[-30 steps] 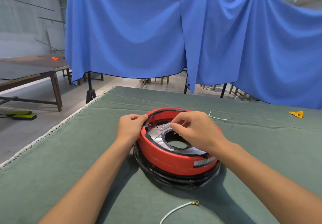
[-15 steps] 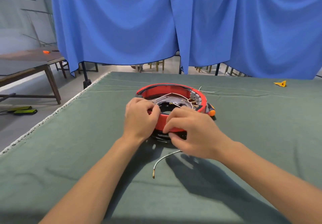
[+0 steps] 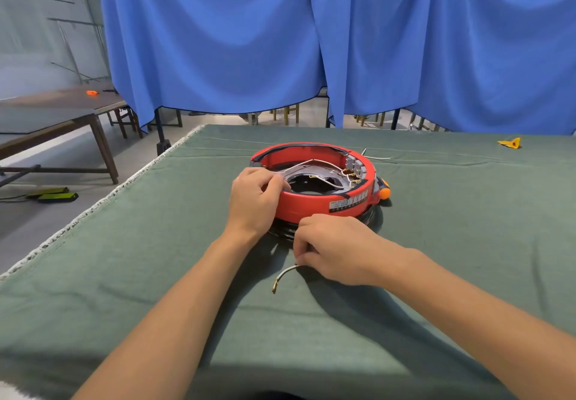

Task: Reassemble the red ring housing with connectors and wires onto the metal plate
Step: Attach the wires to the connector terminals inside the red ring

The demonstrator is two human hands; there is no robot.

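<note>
Loose wire (image 3: 285,275) lay nearest on the tabletop (image 3: 436,244), pinched by the right hand (image 3: 330,248). Beyond, the left hand (image 3: 257,198) gripped the red housing's (image 3: 311,205) near rim. Advice: keep the housing steadied and feed the wire in without kinking.

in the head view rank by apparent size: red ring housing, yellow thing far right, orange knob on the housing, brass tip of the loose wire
1. red ring housing
2. yellow object, though it lies farther away
3. orange knob
4. brass tip
</note>
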